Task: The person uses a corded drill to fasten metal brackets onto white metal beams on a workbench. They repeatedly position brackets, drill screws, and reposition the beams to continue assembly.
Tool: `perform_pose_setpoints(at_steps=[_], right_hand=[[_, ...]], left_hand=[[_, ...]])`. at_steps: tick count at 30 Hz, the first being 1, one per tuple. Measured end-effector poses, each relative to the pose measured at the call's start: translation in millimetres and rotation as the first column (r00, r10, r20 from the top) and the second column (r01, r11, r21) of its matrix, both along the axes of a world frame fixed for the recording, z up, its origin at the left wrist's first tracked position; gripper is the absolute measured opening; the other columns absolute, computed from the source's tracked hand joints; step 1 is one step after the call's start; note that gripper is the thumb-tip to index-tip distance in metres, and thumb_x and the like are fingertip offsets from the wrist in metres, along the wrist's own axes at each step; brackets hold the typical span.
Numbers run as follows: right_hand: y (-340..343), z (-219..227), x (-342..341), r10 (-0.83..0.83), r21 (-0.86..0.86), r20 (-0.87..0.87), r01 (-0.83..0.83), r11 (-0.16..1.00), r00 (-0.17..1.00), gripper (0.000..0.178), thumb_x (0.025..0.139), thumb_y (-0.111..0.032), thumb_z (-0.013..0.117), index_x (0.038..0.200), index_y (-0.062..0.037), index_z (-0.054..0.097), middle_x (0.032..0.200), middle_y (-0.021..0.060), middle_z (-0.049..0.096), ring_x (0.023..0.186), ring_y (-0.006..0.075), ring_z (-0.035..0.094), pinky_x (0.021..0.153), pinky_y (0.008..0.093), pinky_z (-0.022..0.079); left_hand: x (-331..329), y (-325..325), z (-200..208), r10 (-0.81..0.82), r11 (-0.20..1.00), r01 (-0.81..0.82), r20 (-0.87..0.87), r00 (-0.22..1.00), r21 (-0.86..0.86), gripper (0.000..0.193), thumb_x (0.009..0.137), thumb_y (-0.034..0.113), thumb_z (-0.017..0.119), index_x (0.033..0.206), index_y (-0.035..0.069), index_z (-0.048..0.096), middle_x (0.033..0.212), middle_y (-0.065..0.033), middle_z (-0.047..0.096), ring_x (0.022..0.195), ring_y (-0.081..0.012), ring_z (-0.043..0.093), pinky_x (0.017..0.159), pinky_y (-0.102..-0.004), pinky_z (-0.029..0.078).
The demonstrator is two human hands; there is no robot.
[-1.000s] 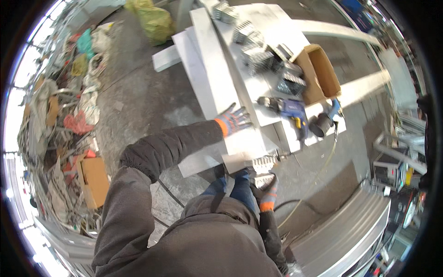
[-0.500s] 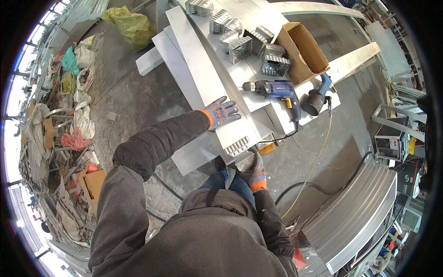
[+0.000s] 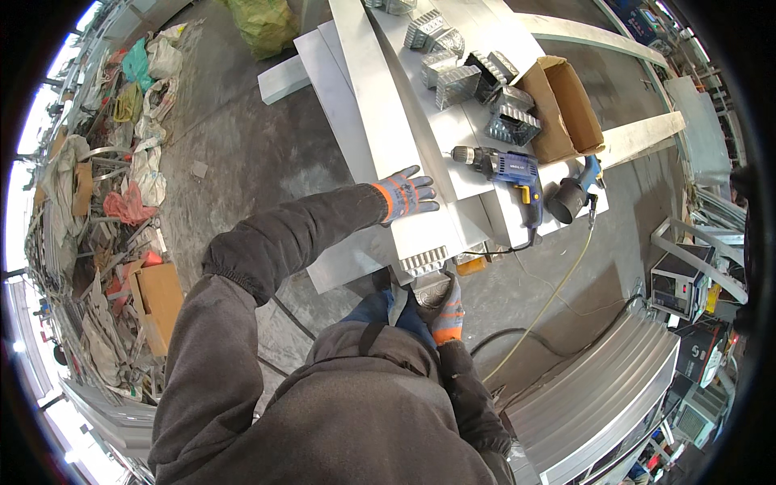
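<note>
Nearest you, at your right, lies a stack of long silver profiles (image 3: 594, 396), ridges running lengthwise. Your right hand (image 3: 447, 314), in a grey glove with orange bands, is curled around the right side of a metal bracket (image 3: 431, 288); the fingertips are partly hidden. The bracket sits at the near end of a long white beam (image 3: 376, 109), its ribbed side facing up; how far it is seated in the beam cannot be told. Your left hand (image 3: 408, 195), gloved alike, rests flat on the beam just beyond that end, fingers spread, pinching nothing.

The beam lies along the left edge of the counter (image 3: 503, 47), a surface of pale panels. At the counter's near right corner you have a blue drill (image 3: 511, 168) on its side, chuck toward the beam, black cord trailing off the near edge. Just right of it stands a blue-and-black tool (image 3: 568, 200) with a yellow hose (image 3: 558, 295) hanging to the floor.

Farther up, at the right edge: an open cardboard box (image 3: 543, 113). Left of it, more silver brackets (image 3: 457, 86) in a loose cluster, several touching. Beyond the counter's left side, on the floor, a yellow-green bag (image 3: 263, 28).
</note>
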State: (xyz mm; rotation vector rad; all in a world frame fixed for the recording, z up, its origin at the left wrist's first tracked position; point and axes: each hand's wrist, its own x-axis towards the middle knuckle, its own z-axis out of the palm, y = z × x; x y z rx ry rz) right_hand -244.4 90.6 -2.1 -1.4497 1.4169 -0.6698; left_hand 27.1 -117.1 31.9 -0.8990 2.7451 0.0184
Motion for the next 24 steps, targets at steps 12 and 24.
perform_pose_setpoints(at_steps=[12,24], right_hand=[[12.6,-13.6,2.9,-0.124,-0.068,0.046,0.127,0.990,0.991,0.099,0.069,-0.015,0.093,0.151,-0.0010,0.039,0.140,0.0209,0.054,0.127,0.0341,0.057,0.107,0.0413,0.050],[9.0,-6.3,-25.1,-0.152,-0.083,-0.077,0.145,0.986,0.985,0.096,0.067,-0.014,0.092,0.146,0.0025,0.040,0.137,0.0193,0.053,0.122,0.0282,0.056,0.104,0.0410,0.049]], left_hand=[[-25.5,-21.9,16.4,0.020,0.986,-0.043,0.144,0.989,0.160,0.082,0.077,0.036,0.078,0.150,0.028,0.041,0.155,-0.0038,0.044,0.151,-0.0284,0.034,0.125,-0.0585,0.022],[-93.0,-64.6,32.5,0.000,0.979,-0.037,0.181,0.984,0.200,0.059,0.082,0.034,0.076,0.136,0.025,0.053,0.139,-0.0033,0.051,0.141,-0.0263,0.042,0.120,-0.0601,0.028]])
